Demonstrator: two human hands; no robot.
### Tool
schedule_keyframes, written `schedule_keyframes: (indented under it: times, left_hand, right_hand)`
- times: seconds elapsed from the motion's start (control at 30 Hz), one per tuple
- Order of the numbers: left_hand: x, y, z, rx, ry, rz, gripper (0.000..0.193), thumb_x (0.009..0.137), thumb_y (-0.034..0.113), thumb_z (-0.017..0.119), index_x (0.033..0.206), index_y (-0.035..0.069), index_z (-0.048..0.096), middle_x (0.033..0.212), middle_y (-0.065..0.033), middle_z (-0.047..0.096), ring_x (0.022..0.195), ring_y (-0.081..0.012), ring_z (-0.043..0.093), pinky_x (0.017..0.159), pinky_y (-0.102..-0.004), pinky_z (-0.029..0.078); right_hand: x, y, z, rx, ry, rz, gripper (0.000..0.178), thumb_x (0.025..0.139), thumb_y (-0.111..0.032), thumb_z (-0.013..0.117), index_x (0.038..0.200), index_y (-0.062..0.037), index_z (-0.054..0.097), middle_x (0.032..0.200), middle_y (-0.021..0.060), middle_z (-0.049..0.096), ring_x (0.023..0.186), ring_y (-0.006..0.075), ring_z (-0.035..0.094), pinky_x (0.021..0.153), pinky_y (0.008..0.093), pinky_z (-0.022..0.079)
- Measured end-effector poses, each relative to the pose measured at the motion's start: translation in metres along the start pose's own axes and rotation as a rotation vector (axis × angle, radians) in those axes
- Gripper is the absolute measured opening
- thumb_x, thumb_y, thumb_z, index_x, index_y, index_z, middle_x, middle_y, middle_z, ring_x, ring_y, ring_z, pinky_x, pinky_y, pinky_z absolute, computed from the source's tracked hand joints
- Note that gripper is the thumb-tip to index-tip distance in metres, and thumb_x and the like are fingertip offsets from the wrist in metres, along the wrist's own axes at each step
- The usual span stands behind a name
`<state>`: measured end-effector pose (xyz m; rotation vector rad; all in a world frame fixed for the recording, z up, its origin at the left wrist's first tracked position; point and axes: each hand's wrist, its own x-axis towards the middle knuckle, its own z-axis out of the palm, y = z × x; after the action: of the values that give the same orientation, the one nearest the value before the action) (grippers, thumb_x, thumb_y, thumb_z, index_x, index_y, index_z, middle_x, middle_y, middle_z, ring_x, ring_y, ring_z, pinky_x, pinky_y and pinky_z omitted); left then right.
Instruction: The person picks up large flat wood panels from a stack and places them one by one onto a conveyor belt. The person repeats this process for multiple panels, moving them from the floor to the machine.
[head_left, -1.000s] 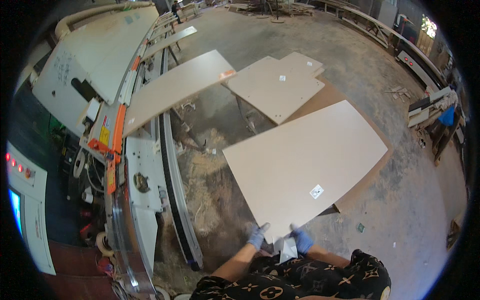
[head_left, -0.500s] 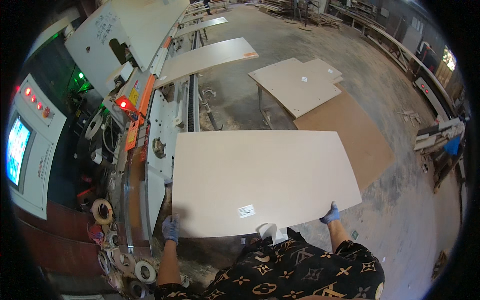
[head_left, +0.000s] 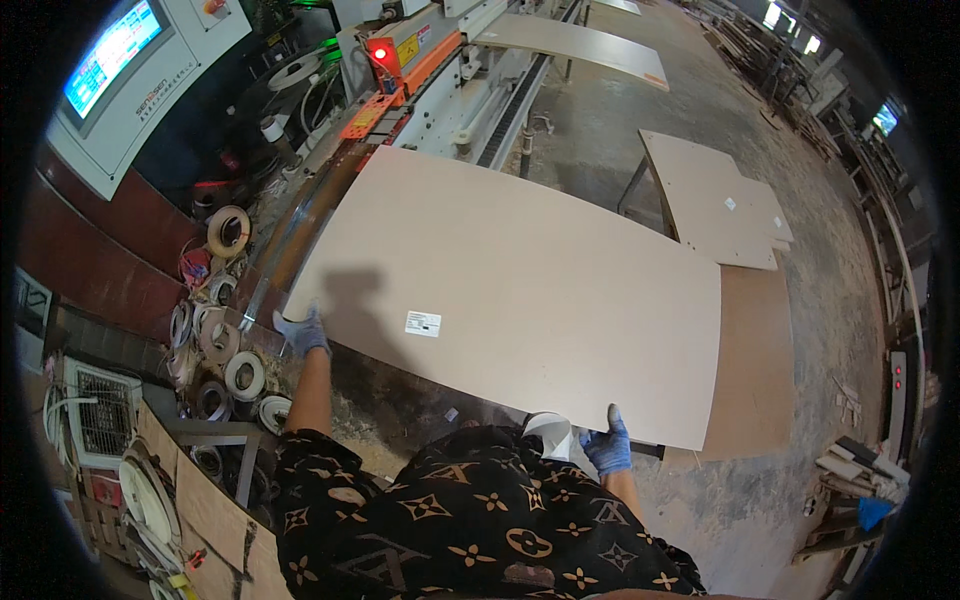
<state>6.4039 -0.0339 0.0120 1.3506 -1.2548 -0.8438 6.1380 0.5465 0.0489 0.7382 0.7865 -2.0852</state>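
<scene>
A large pale beige board [head_left: 540, 290] with a small white label [head_left: 423, 324] on its upper face lies in front of me, tilted across the view. My left hand [head_left: 303, 330], in a blue-grey glove, grips its near left corner. At the near right edge, my gloved right hand [head_left: 607, 445] has its thumb up against the board; its other fingers are partly hidden. The board's left edge is over or against the brown and metal bed [head_left: 268, 290] of a long edge-banding machine [head_left: 425, 60]. A shadow falls beside the label.
A lit control screen [head_left: 115, 50] stands at upper left. Rolls of edge banding [head_left: 245, 375] lie left of my left arm. Another board [head_left: 575, 42] rests along the machine farther off. Stacked boards [head_left: 700, 190] and a brown sheet [head_left: 755, 370] are at right.
The view has swung to the left and downward. The board has turned clockwise in view, its left edge now angled along the machine bed. Both hands have stayed on it.
</scene>
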Motion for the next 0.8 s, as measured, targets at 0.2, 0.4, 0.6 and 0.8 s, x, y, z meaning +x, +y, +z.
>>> schedule_keyframes:
  times: [0.2, 0.4, 0.6, 0.8]
  left_hand:
    - [-0.053, -0.041, 0.093, -0.265, 0.116, -0.139, 0.099, 0.073, 0.018, 0.080, 0.144, 0.002, 0.013, 0.139, -0.0218, 0.040, 0.110, -0.0331, 0.055, 0.098, -0.0437, 0.049]
    - [-0.029, -0.009, 0.105, -0.163, 0.022, -0.554, 0.074, 0.077, 0.035, 0.078, 0.133, 0.000, 0.046, 0.124, -0.0194, 0.056, 0.103, -0.0284, 0.060, 0.080, -0.0404, 0.055]
    - [-0.004, 0.026, 0.147, -0.443, 0.011, -0.654, 0.050, 0.079, 0.030, 0.076, 0.118, 0.002, 0.060, 0.113, -0.0136, 0.063, 0.088, -0.0242, 0.063, 0.074, -0.0386, 0.055]
    - [0.012, 0.032, 0.200, -0.455, 0.032, -0.599, 0.046, 0.079, 0.027, 0.076, 0.117, 0.005, 0.061, 0.108, -0.0115, 0.064, 0.083, -0.0249, 0.064, 0.068, -0.0393, 0.055]
  right_hand:
    - [0.034, 0.029, 0.056, -0.133, -0.056, 0.122, 0.037, 0.083, -0.021, 0.074, 0.115, -0.0101, 0.058, 0.110, 0.0058, 0.065, 0.102, 0.0262, 0.061, 0.087, 0.0441, 0.054]
    - [0.061, 0.025, 0.111, -0.053, -0.048, 0.450, 0.041, 0.083, -0.033, 0.073, 0.118, -0.0182, 0.058, 0.119, 0.0050, 0.062, 0.111, 0.0242, 0.056, 0.087, 0.0410, 0.050]
    - [0.102, 0.008, 0.150, -0.050, -0.029, 0.460, 0.042, 0.084, -0.038, 0.071, 0.118, -0.0194, 0.058, 0.121, 0.0041, 0.060, 0.115, 0.0243, 0.053, 0.086, 0.0408, 0.050]
    - [0.130, -0.012, 0.182, -0.132, -0.043, 0.384, 0.040, 0.083, -0.040, 0.071, 0.114, -0.0177, 0.059, 0.115, -0.0011, 0.061, 0.108, 0.0213, 0.052, 0.088, 0.0398, 0.046]
